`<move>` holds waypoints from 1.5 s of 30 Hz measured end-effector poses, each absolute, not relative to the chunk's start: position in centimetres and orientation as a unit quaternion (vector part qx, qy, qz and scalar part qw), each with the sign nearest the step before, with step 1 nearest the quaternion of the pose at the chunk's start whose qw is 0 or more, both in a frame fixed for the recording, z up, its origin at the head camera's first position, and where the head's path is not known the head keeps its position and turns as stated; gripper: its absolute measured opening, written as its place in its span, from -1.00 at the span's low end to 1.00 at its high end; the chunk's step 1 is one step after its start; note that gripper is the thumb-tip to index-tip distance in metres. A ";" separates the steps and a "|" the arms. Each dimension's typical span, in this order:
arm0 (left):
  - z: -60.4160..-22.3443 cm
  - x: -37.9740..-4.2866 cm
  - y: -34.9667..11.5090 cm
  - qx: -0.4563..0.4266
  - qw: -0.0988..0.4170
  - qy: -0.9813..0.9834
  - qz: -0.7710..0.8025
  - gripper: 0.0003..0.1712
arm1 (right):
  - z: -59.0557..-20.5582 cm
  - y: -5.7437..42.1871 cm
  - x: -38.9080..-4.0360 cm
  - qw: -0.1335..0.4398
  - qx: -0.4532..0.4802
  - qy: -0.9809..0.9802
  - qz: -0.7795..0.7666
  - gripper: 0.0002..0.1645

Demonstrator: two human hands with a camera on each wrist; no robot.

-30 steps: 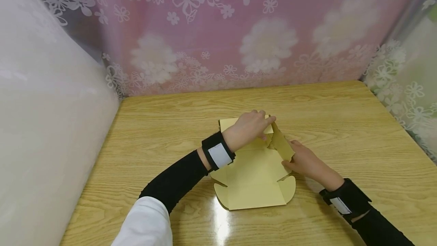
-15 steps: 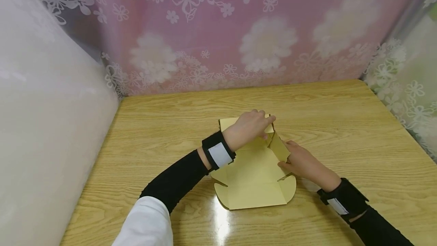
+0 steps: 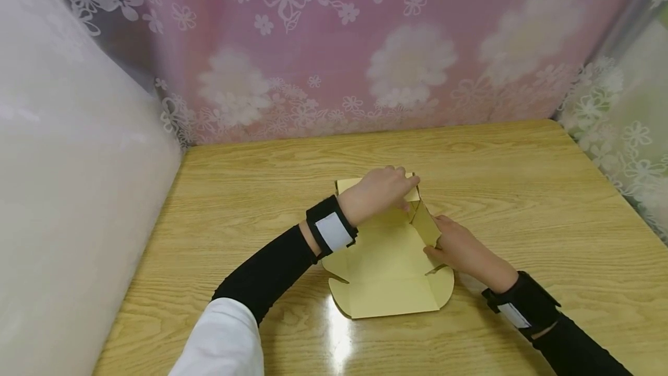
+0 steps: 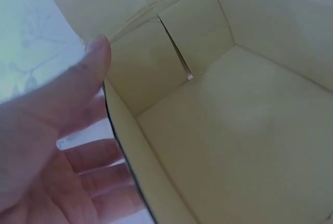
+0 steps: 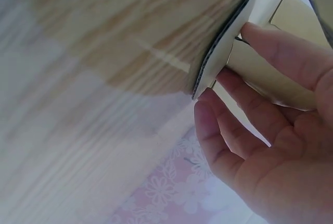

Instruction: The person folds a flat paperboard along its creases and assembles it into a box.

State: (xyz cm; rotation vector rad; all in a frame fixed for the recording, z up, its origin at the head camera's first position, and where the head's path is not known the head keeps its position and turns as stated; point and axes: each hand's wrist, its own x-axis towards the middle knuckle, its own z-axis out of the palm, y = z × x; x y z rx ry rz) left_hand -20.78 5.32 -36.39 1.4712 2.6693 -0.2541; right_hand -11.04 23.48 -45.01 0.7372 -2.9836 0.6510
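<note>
A partly folded yellow-brown cardboard box (image 3: 388,260) lies on the table, its front panel and rounded flaps flat towards me. My left hand (image 3: 377,193) grips the box at its back right corner, thumb inside and fingers over the back wall. In the left wrist view, that thumb lies at the rim of a slit wall (image 4: 174,49), with the fingers outside. My right hand (image 3: 464,251) pinches the raised right side panel (image 3: 426,226). From the right wrist, fingers and thumb show on that panel's corrugated edge (image 5: 213,70). The left hand hides part of the back wall.
The wood-grain table (image 3: 250,190) extends around the box on all sides. A pink flowered curtain (image 3: 323,57) hangs behind it, a white sheet (image 3: 78,190) borders the left, and a flowered sheet (image 3: 631,126) borders the right.
My right hand has moved slightly left, and the right side panel has swung inward and stands closer to the back corner. The left hand keeps nearly the same place.
</note>
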 end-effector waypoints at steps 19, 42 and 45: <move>-35.1 -21.6 5.3 0.488 0.128 0.861 -0.065 -0.23 | -44.9 22.8 -11.1 -0.003 0.250 -0.952 0.178 -0.22; -34.5 -21.3 5.2 0.487 0.164 0.854 -0.075 0.27 | -44.5 19.8 -10.7 0.009 0.195 -0.973 0.119 -0.21; -34.6 -21.2 5.4 0.483 0.162 0.858 -0.073 0.27 | -44.4 19.9 -10.8 0.020 0.204 -0.973 0.107 -0.36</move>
